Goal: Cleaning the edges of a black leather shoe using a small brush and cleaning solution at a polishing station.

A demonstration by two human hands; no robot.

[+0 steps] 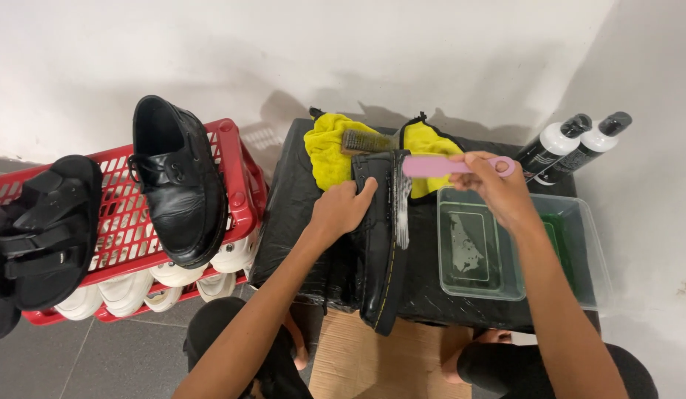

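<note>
Biggest risk from where I stand: the black-wrapped counter (431,295) looks slick, and the black shoe (378,244) lies on its side with its toe end hanging past the near edge, so a hard scrub stroke toward the person could slide it off onto the cardboard (358,362) below. Next: the clear tub of water (516,251) sits just right of the shoe, directly under the right forearm; a wide elbow swing could bump it and slop water over the counter. The two dark bottles (572,148) lean against the wall behind the tub, well apart from the shoe, and look low risk unless the tub gets shoved. The yellow cloth (332,148) and a second brush (361,140) lie at the far end, touching the shoe's heel area. Off to the left, the red crate (236,177) carries another black shoe (177,185) and a black sandal (47,229), out of the way. Left hand (341,209): fingers (365,188) wrapped over the shoe's upper, clamped down to pin it. Right hand (498,185): fingers closed around the pink brush (439,165) handle; the brush head meets the sole edge at the shoe's far end. A wet handle could slip in that grip.
</note>
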